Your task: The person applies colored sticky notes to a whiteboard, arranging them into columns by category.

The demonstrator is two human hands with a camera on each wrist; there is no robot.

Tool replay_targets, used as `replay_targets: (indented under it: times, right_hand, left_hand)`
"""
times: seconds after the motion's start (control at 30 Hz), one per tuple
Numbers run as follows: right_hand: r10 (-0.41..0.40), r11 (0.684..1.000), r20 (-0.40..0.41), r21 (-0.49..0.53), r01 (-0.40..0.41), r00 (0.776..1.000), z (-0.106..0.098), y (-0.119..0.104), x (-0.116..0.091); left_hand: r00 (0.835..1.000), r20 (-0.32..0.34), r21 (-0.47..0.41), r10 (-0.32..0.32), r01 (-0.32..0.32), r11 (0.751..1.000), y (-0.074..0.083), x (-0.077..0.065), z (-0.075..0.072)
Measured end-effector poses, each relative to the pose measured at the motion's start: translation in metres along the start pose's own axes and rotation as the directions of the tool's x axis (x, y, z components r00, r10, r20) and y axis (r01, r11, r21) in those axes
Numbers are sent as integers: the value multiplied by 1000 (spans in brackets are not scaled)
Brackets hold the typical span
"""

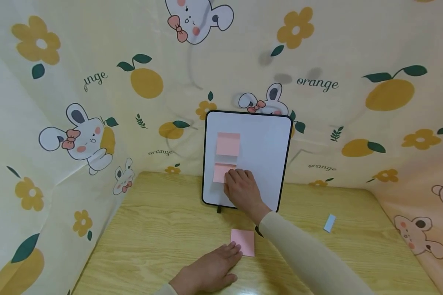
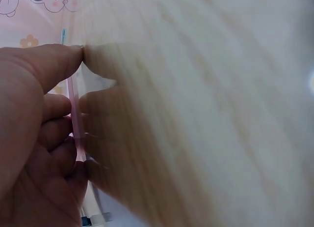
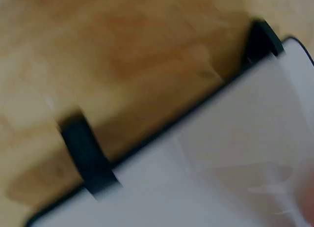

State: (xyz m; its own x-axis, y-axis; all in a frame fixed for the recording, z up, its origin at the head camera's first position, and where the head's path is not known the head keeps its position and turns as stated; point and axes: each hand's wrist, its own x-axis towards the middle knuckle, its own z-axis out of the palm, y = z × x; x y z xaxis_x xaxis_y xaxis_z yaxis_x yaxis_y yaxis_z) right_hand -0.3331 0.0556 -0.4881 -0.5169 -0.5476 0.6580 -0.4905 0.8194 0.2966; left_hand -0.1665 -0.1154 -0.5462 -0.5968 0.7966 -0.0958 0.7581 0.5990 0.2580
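Observation:
A whiteboard (image 1: pixel 263 155) with a black rim stands upright on the table. Two pink sticky notes are on its left half: an upper note (image 1: pixel 228 145) and a lower note (image 1: pixel 220 173). My right hand (image 1: pixel 243 190) lies over the right part of the lower one with bent fingers; the fingertips are hidden. On the table in front of the board is a pink sticky note pad (image 1: pixel 246 241). My left hand (image 1: pixel 212 266) rests its extended fingers on the pad's left edge, thumb apart. Close up, the left wrist view shows this hand (image 2: pixel 34 124) flat on the tabletop.
A small pale blue strip (image 1: pixel 329 223) lies on the wooden table (image 1: pixel 162 229), right of the board. Black feet (image 3: pixel 88 156) hold up the board's lower edge. Patterned cloth walls (image 1: pixel 107 53) close in the back and sides.

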Motion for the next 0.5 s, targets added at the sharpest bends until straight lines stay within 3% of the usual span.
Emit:
replay_targets:
  times: [0.17, 0.33, 0.43, 0.5]
  right_hand:
    - [8, 1000, 81, -19, -6, 997, 1, -7, -13]
    - [15, 999, 163, -50, -7, 986, -4, -7, -7]
    - [52, 997, 262, -68, -35, 964, -10, -6, -3]
    - [89, 995, 337, -81, -65, 937, -14, -5, -2]
  left_hand:
    - [1000, 9, -8, 2, -2, 1000, 1, 0, -2]
    - [1000, 8, -16, -4, 4, 1000, 1, 0, -2]
    - [1000, 12, -19, -4, 4, 1000, 0, 0, 0]
    - [1000, 18, -23, -3, 3, 1000, 0, 0, 1]
